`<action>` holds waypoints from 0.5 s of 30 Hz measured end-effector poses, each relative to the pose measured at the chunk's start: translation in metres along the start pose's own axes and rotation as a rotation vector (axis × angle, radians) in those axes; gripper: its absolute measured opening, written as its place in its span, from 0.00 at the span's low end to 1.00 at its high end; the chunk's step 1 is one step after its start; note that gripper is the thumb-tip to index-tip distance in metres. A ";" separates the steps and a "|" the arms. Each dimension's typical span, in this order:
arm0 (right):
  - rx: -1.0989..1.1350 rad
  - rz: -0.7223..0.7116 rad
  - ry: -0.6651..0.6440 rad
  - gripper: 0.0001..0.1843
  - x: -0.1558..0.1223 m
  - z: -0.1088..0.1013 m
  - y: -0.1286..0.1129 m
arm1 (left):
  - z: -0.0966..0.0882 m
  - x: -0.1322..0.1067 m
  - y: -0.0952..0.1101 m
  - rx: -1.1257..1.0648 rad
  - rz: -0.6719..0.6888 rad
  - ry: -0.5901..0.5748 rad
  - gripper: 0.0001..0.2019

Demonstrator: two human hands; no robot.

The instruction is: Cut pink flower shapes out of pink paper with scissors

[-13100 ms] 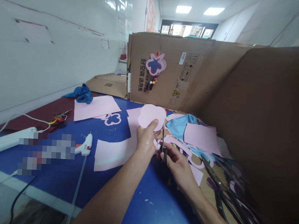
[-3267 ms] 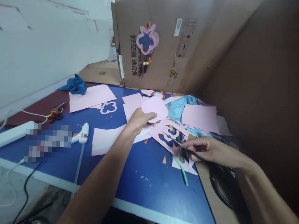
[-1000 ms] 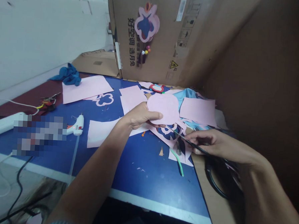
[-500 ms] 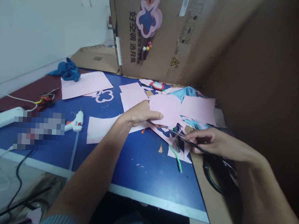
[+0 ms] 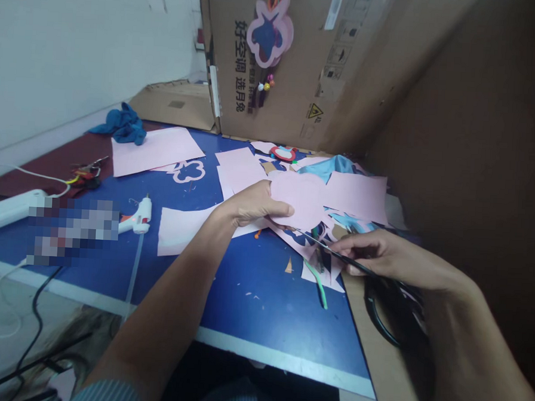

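Observation:
My left hand (image 5: 265,206) pinches a rounded pink paper cutout (image 5: 301,196), thumb on top and fingers underneath, above the cluttered table. In my right hand (image 5: 367,253) is a pair of scissors (image 5: 358,265) with dark handles. Their thin blades point left and reach the lower edge of the cutout; whether they touch the paper I cannot tell. Below the blades lie pink paper scraps (image 5: 307,244) and a green strip (image 5: 320,285). A pink paper sheet (image 5: 357,196) lies just right of the cutout.
A white glue gun (image 5: 142,215) stands at left, near pliers (image 5: 87,170) and a blue cloth (image 5: 123,124). A pink flower-shaped outline (image 5: 190,171) lies on the blue table (image 5: 252,319). Cardboard (image 5: 290,118) rises behind, with a pink paper ornament (image 5: 271,36) hung on it.
The pink cutout has turned slightly in my left hand, and its top edge sits a little lower. My right hand and the scissors are nearly still. The whole view has shifted slightly.

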State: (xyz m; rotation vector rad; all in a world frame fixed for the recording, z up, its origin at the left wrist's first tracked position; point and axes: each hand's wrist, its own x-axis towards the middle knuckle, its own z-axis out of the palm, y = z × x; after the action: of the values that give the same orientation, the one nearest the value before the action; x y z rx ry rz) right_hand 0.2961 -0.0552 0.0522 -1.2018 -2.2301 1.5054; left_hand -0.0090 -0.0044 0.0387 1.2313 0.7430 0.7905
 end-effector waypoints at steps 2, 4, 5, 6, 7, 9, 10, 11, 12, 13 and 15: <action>0.000 0.001 -0.001 0.19 0.000 0.000 0.002 | 0.001 -0.001 0.001 0.000 -0.008 0.001 0.21; 0.003 -0.001 0.010 0.19 0.000 0.001 0.003 | 0.001 -0.001 0.002 0.004 -0.014 0.006 0.21; 0.006 0.001 0.012 0.19 0.000 0.001 0.003 | 0.001 -0.001 0.002 0.008 -0.012 0.010 0.20; 0.011 0.001 0.011 0.20 0.000 0.001 0.003 | 0.001 -0.001 0.002 0.013 -0.009 0.010 0.20; 0.016 0.001 0.009 0.20 0.000 0.001 0.004 | 0.001 -0.001 0.002 0.017 -0.006 0.007 0.19; 0.024 -0.001 0.005 0.19 0.000 0.001 0.004 | 0.000 0.000 0.001 0.018 -0.009 -0.001 0.18; 0.025 -0.004 0.004 0.19 0.000 0.001 0.004 | 0.000 0.000 0.001 0.019 -0.011 -0.002 0.18; 0.025 -0.006 0.003 0.18 0.000 0.001 0.004 | 0.000 0.000 0.001 0.021 -0.011 0.001 0.19; 0.024 -0.006 0.002 0.18 0.000 0.001 0.004 | 0.000 0.000 0.001 0.024 -0.009 0.007 0.19; 0.024 -0.004 0.001 0.18 0.000 0.001 0.004 | -0.001 0.000 0.001 0.026 -0.005 0.012 0.19; 0.027 0.003 0.003 0.18 0.000 0.002 0.004 | -0.001 0.000 0.001 0.033 0.003 0.015 0.18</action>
State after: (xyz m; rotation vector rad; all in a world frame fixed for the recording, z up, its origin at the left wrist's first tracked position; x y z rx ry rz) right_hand 0.2968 -0.0554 0.0484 -1.1993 -2.2004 1.5288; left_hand -0.0101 -0.0042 0.0391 1.2575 0.7689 0.7940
